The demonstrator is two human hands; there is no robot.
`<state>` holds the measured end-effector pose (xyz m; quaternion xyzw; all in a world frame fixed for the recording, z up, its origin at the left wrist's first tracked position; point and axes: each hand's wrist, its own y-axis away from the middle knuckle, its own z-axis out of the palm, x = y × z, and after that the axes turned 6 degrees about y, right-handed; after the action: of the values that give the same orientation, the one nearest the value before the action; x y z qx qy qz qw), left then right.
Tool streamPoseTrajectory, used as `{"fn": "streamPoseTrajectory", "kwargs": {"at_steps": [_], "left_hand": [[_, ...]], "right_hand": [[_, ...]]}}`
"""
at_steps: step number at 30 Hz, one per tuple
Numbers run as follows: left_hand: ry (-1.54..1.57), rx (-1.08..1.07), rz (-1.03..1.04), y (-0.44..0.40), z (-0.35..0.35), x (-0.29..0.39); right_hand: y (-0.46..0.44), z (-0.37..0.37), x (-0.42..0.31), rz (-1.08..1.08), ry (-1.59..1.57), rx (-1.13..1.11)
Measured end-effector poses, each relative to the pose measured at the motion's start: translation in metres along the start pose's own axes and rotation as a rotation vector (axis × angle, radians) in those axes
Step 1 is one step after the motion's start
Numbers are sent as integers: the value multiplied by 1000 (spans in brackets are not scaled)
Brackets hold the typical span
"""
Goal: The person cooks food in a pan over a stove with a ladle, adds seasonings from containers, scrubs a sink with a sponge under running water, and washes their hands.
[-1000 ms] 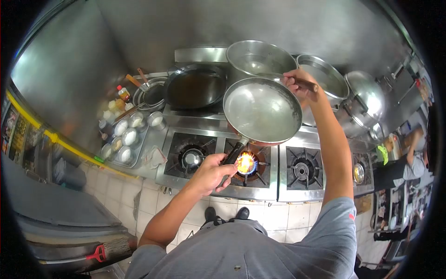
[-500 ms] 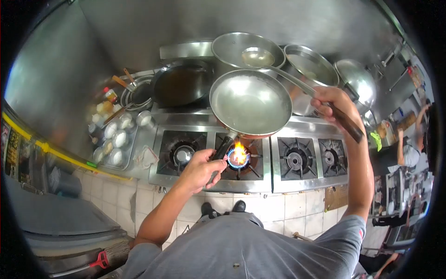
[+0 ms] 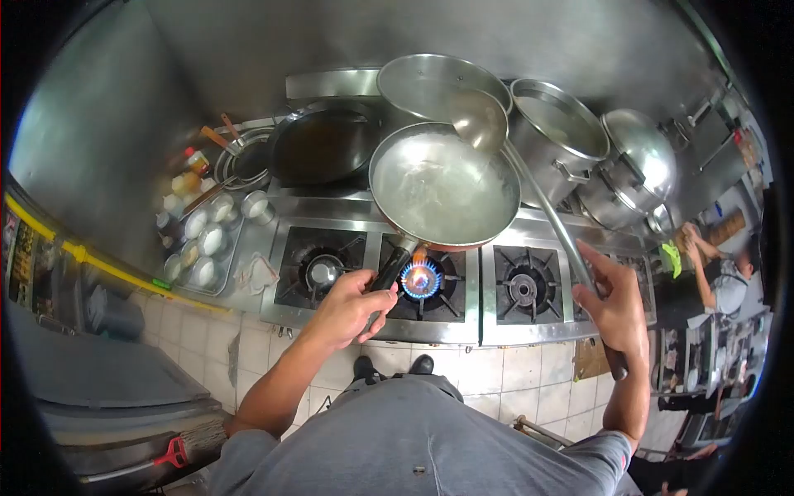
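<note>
My left hand (image 3: 354, 311) grips the black handle of a round pan (image 3: 442, 194), which is above and behind a lit burner (image 3: 420, 281). Pale, clear liquid covers the pan's bottom and is rippled. My right hand (image 3: 612, 302) is closed on the long handle of a metal ladle (image 3: 478, 120). The ladle's bowl is tilted over the pan's far right rim, in front of a large pot (image 3: 430, 78) of liquid.
A dark wok (image 3: 324, 147), tall pot (image 3: 556, 124) and lidded pot (image 3: 641, 153) line the back. A tray of white-filled cups (image 3: 211, 241), bottles and a cloth (image 3: 258, 274) are left. Another person (image 3: 732, 289) is far right.
The ladle has come out of the large pot and tipped over the pan, where liquid now shows. My right hand has moved down toward me. The burner flame looks smaller.
</note>
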<state>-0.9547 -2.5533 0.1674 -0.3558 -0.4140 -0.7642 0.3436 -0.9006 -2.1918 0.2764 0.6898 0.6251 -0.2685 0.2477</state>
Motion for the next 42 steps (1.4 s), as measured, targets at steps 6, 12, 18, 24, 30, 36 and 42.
{"fn": "streamPoseTrajectory", "kwargs": {"at_steps": [6, 12, 18, 24, 30, 36, 42], "left_hand": [[20, 43, 8, -2, 3, -8], [23, 98, 44, -2, 6, -11], [52, 109, 86, -1, 7, -14], [42, 112, 78, 1, 10, -8], [49, 99, 87, 1, 11, -6], [58, 94, 91, -1, 6, -9], [39, 107, 109, -1, 10, -10]], "right_hand": [[-137, 5, -7, -209, 489, 103], [-334, 49, -8, -148, 631, 16], [-368, 57, 21, 75, -361, -505], [-308, 49, 18, 300, -1074, -562], [-198, -6, -3, 154, -725, -384], [-98, -30, -10, 53, -678, -278], [-35, -29, -3, 78, -494, -248]]}}
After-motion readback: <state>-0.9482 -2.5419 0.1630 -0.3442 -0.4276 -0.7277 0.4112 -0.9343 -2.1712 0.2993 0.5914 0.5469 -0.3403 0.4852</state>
